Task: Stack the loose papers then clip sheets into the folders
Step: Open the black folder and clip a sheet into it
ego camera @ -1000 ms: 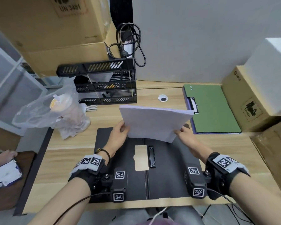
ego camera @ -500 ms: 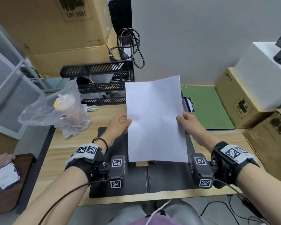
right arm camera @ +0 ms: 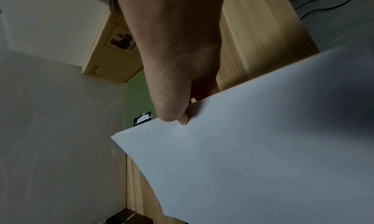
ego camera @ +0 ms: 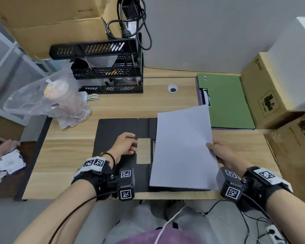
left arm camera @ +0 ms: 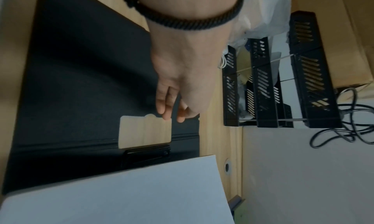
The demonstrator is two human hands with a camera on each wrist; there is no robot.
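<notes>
right half of black folder (ego camera: 120,131) hidden under paper stack (ego camera: 181,148), right hand (ego camera: 218,152) pinching stack's right edge, left hand (ego camera: 125,143) relaxed, empty, over folder's left flap

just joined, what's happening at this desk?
A person is filing paper. Their right hand pinches the stack of white sheets by its right edge, over the right half of the open black folder. The left hand rests open on the folder's left half, near its black spine clip. Nothing is clipped yet.
</notes>
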